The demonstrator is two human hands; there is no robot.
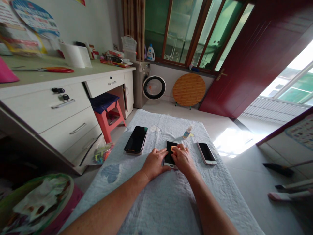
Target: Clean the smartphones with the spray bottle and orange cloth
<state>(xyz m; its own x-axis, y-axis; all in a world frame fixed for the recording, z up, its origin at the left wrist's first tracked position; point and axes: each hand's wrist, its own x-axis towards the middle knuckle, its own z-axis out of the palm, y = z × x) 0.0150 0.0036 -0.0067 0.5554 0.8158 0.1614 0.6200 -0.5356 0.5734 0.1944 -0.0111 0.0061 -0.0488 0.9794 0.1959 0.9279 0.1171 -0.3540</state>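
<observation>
A smartphone with a black screen lies face up on the cloth-covered table, partly hidden by both hands. My left hand holds it at its left side, fingers along the edge and thumb by the lower end. Pinched in my right hand is a small orange cloth, pressed on the upper part of the screen; the fingers cover most of it. A larger black phone lies to the left. To the right rests a white-framed phone. Beyond my right hand stands a small spray bottle.
A pale blue quilted cloth covers the table. Left are a white desk, a red stool and a filled bin. Behind stand a washing machine with its door open and a round wooden tabletop.
</observation>
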